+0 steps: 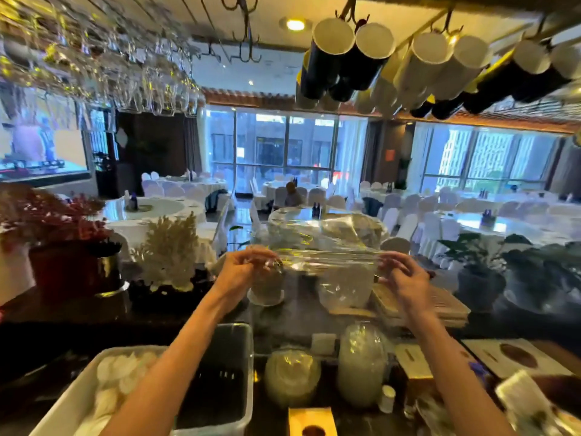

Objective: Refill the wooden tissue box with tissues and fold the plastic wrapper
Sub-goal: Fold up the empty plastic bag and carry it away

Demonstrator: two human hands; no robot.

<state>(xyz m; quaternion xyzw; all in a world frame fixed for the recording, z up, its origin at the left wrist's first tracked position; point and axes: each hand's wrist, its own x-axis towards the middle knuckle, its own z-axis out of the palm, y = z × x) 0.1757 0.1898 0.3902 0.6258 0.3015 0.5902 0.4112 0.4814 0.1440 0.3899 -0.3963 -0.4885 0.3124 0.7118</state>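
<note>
White plastic bin (78, 401) at lower left is filled with pale round discs, too blurred to identify. A clear bin (232, 372) just right of it holds something dark. Two clear bulbous jars (361, 363) are seen at centre on the dark table (63, 325), contents pale and unclear.

Plastic wrapper (327, 256), thin, transparent and crinkled, is held taut above the table between both hands. Its long axis runs left to right, roughly level, with a loose billow above the stretched edge and another hanging below. The left end is pinched by the left hand (248, 269), fingertips closed on the film. The right end is pinched the same way by the right hand (405, 278), fingers curled around the edge.

Flat slatted wooden pieces (440, 306) are stacked behind the right hand. A pale wooden tissue box (515, 357) with an oval top slot sits at right on the table, long axis running towards the lower right; contents cannot be seen. A second wooden box top (311, 421) with a dark opening is cut off by the bottom edge.
</note>
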